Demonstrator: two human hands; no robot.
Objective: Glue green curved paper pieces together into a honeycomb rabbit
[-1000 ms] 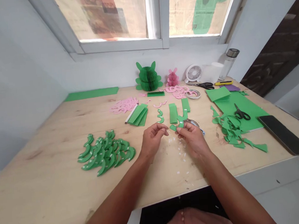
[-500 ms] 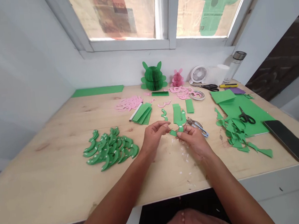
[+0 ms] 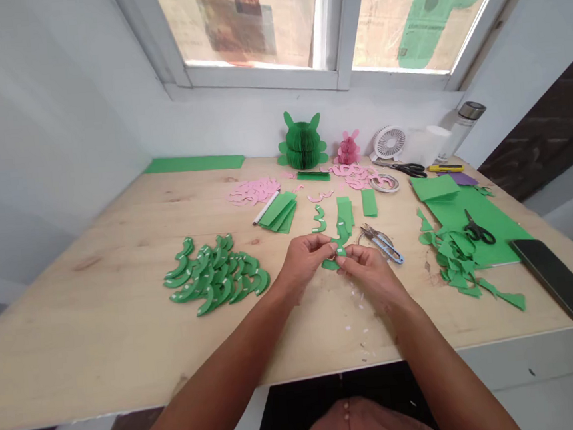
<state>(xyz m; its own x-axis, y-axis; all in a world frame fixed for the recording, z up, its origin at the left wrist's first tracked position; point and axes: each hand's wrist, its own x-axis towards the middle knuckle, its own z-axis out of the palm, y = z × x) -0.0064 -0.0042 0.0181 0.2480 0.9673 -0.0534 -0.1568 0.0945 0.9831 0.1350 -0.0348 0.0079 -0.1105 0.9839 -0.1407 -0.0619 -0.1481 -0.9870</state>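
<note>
Between my two hands is a wavy green paper cutout [image 3: 343, 231] with small white tape pieces on it. My left hand [image 3: 306, 256] pinches its left side, and my right hand [image 3: 370, 266] has its fingertips closed on the right side. Just beyond it lie a similar curvy green piece [image 3: 319, 219] and folded green paper strips [image 3: 345, 208]. Light blue-handled thread snips [image 3: 383, 243] rest right of my right hand. A heap of curved green paper pieces with white tape [image 3: 216, 274] spreads out left of my left hand. Tiny white scraps [image 3: 348, 328] dot the tabletop below my hands.
Green paper scraps [image 3: 453, 254], black scissors [image 3: 478, 228] and a phone [image 3: 563, 278] are on the right. Farther back are a tape roll [image 3: 384, 183], pink cutouts [image 3: 254, 191], a green honeycomb paper figure [image 3: 302, 144], a small fan [image 3: 389, 143] and a bottle [image 3: 462, 129].
My left hand has moved right and now meets the green cutout near my right fingertips. The cutout has shifted slightly left and down. The whole view has swung a little.
</note>
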